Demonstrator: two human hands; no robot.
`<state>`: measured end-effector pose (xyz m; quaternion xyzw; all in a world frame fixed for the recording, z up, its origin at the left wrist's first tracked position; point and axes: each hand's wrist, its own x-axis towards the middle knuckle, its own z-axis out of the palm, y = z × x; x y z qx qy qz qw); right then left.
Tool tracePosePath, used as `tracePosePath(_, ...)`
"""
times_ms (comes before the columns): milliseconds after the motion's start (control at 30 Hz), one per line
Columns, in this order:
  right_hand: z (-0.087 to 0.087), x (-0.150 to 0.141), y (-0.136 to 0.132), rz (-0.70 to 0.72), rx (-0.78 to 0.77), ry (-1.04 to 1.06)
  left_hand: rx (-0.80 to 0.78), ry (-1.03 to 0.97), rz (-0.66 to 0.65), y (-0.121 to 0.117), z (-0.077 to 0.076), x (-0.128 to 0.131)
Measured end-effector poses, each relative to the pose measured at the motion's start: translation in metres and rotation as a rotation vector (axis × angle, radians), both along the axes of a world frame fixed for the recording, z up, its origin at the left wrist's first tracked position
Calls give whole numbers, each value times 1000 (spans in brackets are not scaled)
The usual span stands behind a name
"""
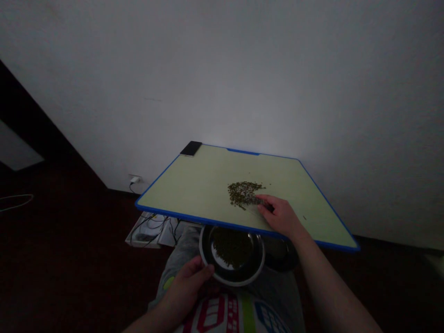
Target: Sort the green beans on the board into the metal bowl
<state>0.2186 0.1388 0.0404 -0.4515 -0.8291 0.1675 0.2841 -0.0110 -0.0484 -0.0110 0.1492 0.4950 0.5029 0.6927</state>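
Loose pile of small green seeds (243,193) on a pale green board (183,189), a bit wider side to side, right hand (279,215) way nearer, fingers (262,202) curled against its lower right edge, no telling if pinching any; left hand (187,282) further back, wrapped round a dark bowl (236,282) of more seeds (231,247) just below the board's near edge.

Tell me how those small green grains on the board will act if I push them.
The small green grains look rounded and loose, so they will probably roll and scatter under the right hand. The pale green board looks smooth, so they should slide easily. Its thin blue edge may not stop them all.
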Motion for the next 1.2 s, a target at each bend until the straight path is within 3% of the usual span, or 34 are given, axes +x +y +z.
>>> tracePosePath(433, -1, 1, 1, -64, 7, 4, 21, 9, 9, 0, 1, 0)
tracePosePath(700, 0, -1, 1, -35, -15, -13, 15, -1, 18, 0, -5, -1)
tracePosePath(1200, 0, -3, 3, -3, -5, -35, 6, 37, 5, 0, -1, 0)
